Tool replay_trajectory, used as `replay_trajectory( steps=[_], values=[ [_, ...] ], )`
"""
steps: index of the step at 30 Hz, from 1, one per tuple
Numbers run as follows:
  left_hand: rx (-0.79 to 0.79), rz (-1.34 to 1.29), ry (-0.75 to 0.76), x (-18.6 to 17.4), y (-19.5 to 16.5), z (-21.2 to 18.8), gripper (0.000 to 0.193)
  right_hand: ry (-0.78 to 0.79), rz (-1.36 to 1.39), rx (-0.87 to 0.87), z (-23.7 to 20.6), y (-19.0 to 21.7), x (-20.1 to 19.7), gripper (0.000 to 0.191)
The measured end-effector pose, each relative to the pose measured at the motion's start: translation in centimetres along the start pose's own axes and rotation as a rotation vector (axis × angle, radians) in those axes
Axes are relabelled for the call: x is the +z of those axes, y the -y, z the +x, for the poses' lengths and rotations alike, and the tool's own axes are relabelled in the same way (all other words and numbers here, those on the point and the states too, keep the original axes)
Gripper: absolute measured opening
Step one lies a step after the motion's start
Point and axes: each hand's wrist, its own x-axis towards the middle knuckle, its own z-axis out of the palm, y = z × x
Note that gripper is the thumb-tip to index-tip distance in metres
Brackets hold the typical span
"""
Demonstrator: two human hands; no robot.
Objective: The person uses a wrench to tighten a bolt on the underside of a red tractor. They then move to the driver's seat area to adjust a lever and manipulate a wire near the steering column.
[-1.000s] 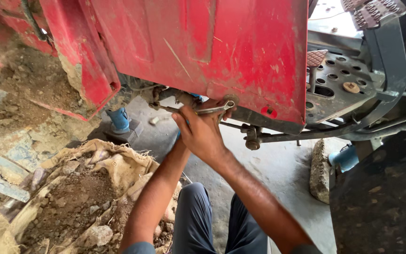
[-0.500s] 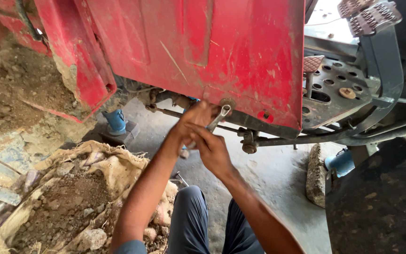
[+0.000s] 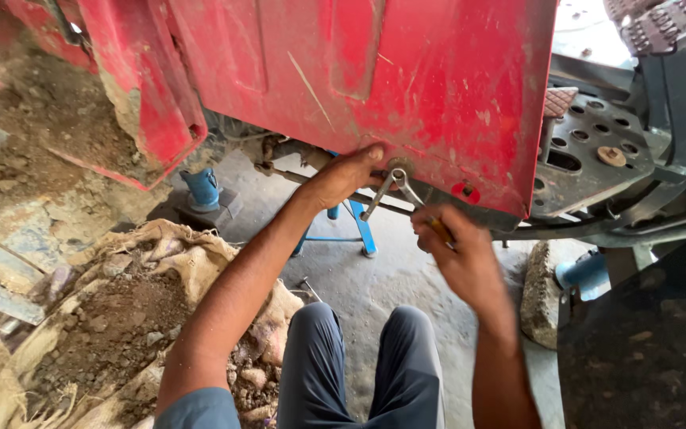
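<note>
Left hand curls around a thin steel spanner at the scratched red metal panel's lower edge; right hand just right, fingers clenched on another slim tool handle.

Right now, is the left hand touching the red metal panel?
Touching. The head view shows the left hand with its thumb pressed flat against the lower edge of the red panel, beside the wrench, with no gap visible.
</note>
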Motion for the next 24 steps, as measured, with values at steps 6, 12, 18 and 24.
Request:
replay_trajectory(
  steps=[6,12,18,24],
  values=[
    [-0.009,0.048,0.055,-0.6,-0.5,-0.3,0.066,-0.139,-0.082,0.183,2.9,4.6,2.9,0.031],
    [-0.052,0.124,-0.009,-1.2,-0.5,-0.3,0.068,-0.026,0.267,0.172,1.1,3.3,3.0,0.029],
    [-0.069,0.058,0.026,-1.4,-0.7,-0.5,0.066,-0.049,0.666,0.239,3.4,0.6,5.2,0.030],
    [-0.166,0.045,0.096,-1.1,-1.8,-0.7,0.065,-0.267,0.829,0.178,3.5,-0.2,9.3,0.029]
  ],
)
